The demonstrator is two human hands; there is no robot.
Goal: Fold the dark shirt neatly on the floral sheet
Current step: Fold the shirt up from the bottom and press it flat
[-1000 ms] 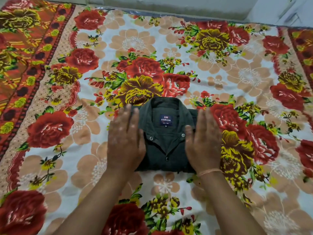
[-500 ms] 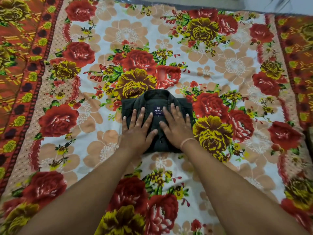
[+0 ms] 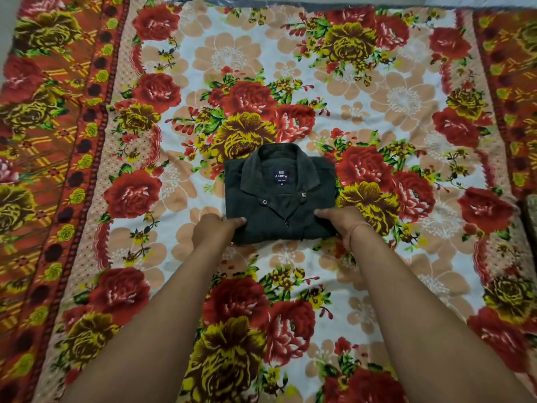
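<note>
The dark shirt (image 3: 280,196) lies folded into a compact rectangle in the middle of the floral sheet (image 3: 377,91), collar and blue neck label facing up and pointing away from me. My left hand (image 3: 216,228) grips its near left corner, thumb on top and fingers tucked under the edge. At the near right corner my right hand (image 3: 338,221) holds the shirt the same way, a thin band on its wrist. The near corners of the shirt are hidden by the hands.
The sheet spreads wide on all sides, with red and yellow roses on white and an orange patterned border at left (image 3: 43,141) and right (image 3: 511,82). A strip of bare floor shows beyond its far edge (image 3: 290,0).
Both hands slid off the top of the shirt, where they were pressing flat, down to its near corners and took hold there. The camera pulled back.
</note>
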